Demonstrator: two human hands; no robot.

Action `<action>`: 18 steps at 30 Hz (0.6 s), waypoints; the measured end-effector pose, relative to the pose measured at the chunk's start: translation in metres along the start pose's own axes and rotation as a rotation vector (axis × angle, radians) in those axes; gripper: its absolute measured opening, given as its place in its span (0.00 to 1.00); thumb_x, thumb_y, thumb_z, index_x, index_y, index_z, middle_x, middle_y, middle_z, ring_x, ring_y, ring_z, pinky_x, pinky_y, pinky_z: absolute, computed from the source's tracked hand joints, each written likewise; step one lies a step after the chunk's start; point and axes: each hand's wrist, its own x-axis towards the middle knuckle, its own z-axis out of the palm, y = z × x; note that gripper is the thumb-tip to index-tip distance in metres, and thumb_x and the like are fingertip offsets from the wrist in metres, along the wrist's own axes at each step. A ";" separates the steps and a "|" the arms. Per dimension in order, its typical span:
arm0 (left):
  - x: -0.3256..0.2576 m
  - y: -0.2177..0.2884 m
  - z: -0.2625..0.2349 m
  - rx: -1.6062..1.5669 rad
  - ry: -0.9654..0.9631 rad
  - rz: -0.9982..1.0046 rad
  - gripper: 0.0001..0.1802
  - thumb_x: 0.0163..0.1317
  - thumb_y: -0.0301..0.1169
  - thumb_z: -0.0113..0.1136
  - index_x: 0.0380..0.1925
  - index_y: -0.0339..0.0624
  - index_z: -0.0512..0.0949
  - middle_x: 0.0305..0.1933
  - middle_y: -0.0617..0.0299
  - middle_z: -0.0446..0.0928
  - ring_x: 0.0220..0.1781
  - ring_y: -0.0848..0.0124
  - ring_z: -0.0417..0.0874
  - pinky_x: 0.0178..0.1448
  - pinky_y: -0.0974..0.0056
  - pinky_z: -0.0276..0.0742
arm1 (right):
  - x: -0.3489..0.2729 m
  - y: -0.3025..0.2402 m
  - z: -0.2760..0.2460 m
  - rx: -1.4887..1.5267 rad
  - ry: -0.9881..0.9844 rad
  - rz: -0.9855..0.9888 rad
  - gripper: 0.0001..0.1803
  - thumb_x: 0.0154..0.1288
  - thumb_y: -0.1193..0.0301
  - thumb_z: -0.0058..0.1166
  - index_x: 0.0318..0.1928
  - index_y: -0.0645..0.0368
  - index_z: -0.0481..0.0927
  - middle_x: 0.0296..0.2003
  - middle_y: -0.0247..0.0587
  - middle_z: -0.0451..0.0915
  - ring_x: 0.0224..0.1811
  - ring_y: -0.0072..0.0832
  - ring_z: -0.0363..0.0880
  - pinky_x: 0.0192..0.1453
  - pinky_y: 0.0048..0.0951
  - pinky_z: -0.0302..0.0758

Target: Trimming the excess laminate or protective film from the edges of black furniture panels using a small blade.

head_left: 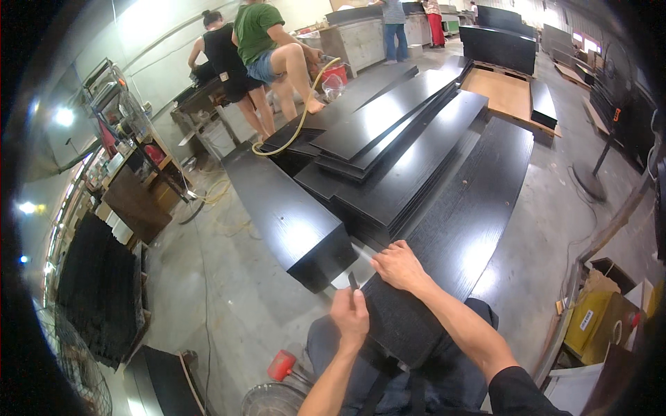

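In front of me lies a stack of long black boards (444,229), its near end close to my lap. My right hand (401,266) rests on its left edge, fingers bent over the corner. Just left of the stack, my left hand (349,312) is closed on a small, flat dark piece (352,280), thumb on top; its exact kind is not clear. A pale surface shows between the hands and a long black stack (291,229) to the left.
More black boards (395,118) lie fanned out ahead. A yellow hose (305,111) crosses them near two people (260,35). A red-headed mallet (281,365) is by my left knee. At right stand a fan base (588,182) and a yellow container (590,326).
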 end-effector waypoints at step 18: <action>0.001 0.008 -0.004 0.032 -0.010 -0.009 0.06 0.66 0.26 0.59 0.37 0.33 0.80 0.29 0.53 0.76 0.28 0.61 0.76 0.34 0.58 0.71 | 0.000 0.000 0.000 0.005 0.007 -0.034 0.17 0.74 0.62 0.47 0.34 0.58 0.84 0.33 0.47 0.86 0.45 0.41 0.83 0.63 0.44 0.68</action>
